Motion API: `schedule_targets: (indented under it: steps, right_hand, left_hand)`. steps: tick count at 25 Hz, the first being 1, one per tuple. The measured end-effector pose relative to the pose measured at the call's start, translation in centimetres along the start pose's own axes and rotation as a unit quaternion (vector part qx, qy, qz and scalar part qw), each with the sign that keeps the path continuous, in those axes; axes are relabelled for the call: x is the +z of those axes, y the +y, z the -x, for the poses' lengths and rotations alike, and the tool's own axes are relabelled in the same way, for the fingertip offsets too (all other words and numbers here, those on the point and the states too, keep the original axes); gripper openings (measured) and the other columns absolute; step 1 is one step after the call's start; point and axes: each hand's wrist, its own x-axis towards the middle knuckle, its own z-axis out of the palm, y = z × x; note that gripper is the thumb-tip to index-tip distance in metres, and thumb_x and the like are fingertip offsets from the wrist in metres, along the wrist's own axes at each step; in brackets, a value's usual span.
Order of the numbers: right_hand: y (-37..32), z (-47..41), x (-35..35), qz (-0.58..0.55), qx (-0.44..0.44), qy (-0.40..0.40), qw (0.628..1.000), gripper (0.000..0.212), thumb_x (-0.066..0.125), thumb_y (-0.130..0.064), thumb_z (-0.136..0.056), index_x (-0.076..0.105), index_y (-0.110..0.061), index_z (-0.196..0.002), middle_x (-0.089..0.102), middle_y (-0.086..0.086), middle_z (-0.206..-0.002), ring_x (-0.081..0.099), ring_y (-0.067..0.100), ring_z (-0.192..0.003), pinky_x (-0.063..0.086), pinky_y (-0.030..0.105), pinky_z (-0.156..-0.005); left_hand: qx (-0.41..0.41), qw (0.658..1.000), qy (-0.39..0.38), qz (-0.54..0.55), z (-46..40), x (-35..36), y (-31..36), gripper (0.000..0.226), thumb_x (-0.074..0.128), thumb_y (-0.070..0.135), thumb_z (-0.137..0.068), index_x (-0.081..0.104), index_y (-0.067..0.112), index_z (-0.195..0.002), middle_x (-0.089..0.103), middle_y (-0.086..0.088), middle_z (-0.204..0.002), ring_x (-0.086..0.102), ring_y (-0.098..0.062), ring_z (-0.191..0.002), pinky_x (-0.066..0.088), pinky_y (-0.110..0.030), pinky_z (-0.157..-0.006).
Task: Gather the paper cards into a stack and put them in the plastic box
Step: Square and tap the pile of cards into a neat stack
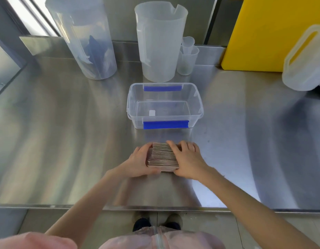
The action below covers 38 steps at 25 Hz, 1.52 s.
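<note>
A bundle of several paper cards [162,156] stands on edge on the steel table, pressed together between both hands. My left hand [138,163] cups its left side and near corner. My right hand [187,159] grips the right side, with fingers over the top edges. A clear plastic box [198,112] with blue clips sits open and lidless just beyond the cards; only a small white label shows inside it.
Behind the box stand a tall clear pitcher [83,40], a large translucent measuring jug [159,42] and small nested cups [188,56]. A yellow board [263,33] and a white jerrycan [306,58] are at the back right. The table's front edge [155,208] is close.
</note>
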Motion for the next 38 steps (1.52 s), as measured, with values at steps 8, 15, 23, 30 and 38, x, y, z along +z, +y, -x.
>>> schedule_targets:
  steps: [8,15,23,30,38]
  right_hand:
    - [1.0,-0.1,1.6,-0.202,0.028,-0.011,0.979,0.105,0.065,-0.053,-0.069,-0.007,-0.027,-0.141,0.009,0.006,-0.151,0.008,0.023,-0.139,0.008,0.045,-0.114]
    - [1.3,1.0,2.8,-0.615,0.183,0.047,0.765,0.07,0.035,-0.055,-0.083,0.005,-0.032,-0.141,0.02,-0.007,-0.152,0.027,0.014,-0.134,0.023,0.03,-0.106]
    - [2.9,2.3,4.6,-0.484,0.113,-0.008,0.868,0.115,0.076,-0.042,-0.062,-0.011,-0.04,-0.138,0.024,-0.019,-0.134,0.028,-0.003,-0.113,0.029,0.021,-0.094]
    - [2.8,1.6,3.6,-0.45,0.088,0.085,0.885,0.097,0.075,-0.039,-0.065,0.002,-0.066,-0.122,0.034,-0.035,-0.119,0.039,-0.018,-0.099,0.03,-0.011,-0.07]
    - [2.9,1.7,4.7,-0.409,0.084,0.022,0.908,0.106,0.075,-0.041,-0.064,-0.004,-0.051,-0.134,0.036,-0.026,-0.132,0.038,-0.017,-0.111,0.033,0.009,-0.095]
  left_hand:
    - [0.014,1.0,0.019,-0.01,-0.8,1.2,-0.8,0.095,0.076,0.041,-0.061,0.02,0.024,-0.136,0.043,-0.001,-0.136,0.042,-0.022,-0.122,0.03,-0.04,-0.107]
    - [0.018,1.0,0.023,0.01,-0.8,1.6,-0.9,0.091,0.075,0.04,-0.063,0.02,0.023,-0.134,0.042,0.001,-0.135,0.039,-0.021,-0.121,0.029,-0.04,-0.108]
    - [-0.007,0.998,0.018,0.06,-0.9,1.9,-1.1,0.09,0.075,0.037,-0.066,0.021,0.02,-0.135,0.043,-0.002,-0.135,0.038,-0.023,-0.123,0.03,-0.042,-0.108]
    - [0.0,0.991,0.071,0.116,-0.7,1.9,-0.9,0.088,0.072,0.034,-0.069,0.018,0.022,-0.137,0.044,0.006,-0.131,0.034,-0.023,-0.125,0.027,-0.039,-0.109]
    - [-0.045,0.998,0.045,0.014,-0.9,2.5,-1.6,0.104,0.069,0.048,-0.068,-0.001,0.029,-0.143,0.034,-0.001,-0.146,0.021,-0.025,-0.136,0.017,-0.045,-0.111]
